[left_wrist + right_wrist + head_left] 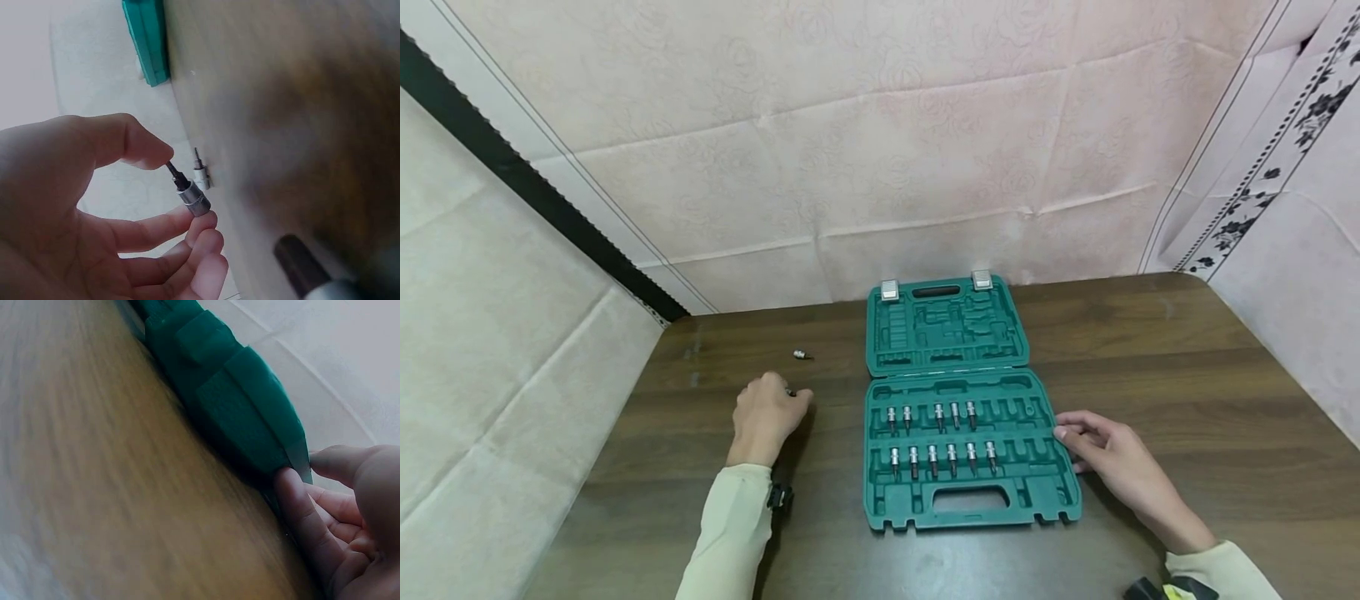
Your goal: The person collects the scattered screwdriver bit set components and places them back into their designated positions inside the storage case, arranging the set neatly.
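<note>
My left hand (767, 417) is low over the left part of the table. In the left wrist view, its thumb and fingers pinch a bit socket (191, 195) with a silver base and a dark, narrow tip. A second bit socket (800, 355) lies on the table just beyond that hand. At the right, my right hand (1112, 458) grips the side edge of an open green tool case (1041, 500), thumb on top and fingers against its side. Several bit sockets (951, 457) sit in two rows in the case's lower half; slots to their right are vacant.
The case's lid (947, 329) lies folded back toward the wall cloth (925, 167). Wooden tabletop (1187, 375) extends on both sides of the case. A blurred dark-and-silver piece (306, 269) shows close to the camera in the left wrist view.
</note>
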Demonstrator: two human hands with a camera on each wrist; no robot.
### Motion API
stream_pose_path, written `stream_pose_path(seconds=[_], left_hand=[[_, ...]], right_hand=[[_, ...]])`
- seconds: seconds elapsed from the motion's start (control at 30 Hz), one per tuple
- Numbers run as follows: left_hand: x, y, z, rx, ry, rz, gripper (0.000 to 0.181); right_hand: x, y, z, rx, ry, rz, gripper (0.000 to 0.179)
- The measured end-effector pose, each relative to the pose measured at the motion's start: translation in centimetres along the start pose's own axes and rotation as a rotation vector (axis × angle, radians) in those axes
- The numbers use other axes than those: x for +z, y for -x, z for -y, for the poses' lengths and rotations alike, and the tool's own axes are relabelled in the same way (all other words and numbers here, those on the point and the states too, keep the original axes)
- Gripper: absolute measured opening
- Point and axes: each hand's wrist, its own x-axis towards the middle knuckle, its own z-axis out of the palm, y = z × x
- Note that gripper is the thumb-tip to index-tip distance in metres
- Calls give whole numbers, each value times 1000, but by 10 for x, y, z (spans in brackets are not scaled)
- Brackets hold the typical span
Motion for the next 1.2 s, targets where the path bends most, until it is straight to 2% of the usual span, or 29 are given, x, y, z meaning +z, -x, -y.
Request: stream_pose_path(seconds=[0.2, 0.3, 0.43, 0.57, 0.9, 1.2], left_hand=[[-2, 4, -4, 46, -15, -83, 45], [-2, 3, -5, 60, -21, -94, 38], [-2, 3, -4, 125, 8, -102, 23], [0, 2, -3, 205, 48, -80, 37], [5, 5, -8, 364, 124, -92, 39], [9, 13, -13, 496, 96, -165, 40]], right_hand=[[0, 0, 0, 0, -1, 2, 45], [0, 0, 0, 3, -2, 3, 46], [0, 0, 0, 3, -5, 3, 47], [-1, 0, 0, 3, -8, 3, 48], [-1, 1, 0, 15, -10, 20, 49], [-1, 0, 0, 17, -3, 14, 50]])
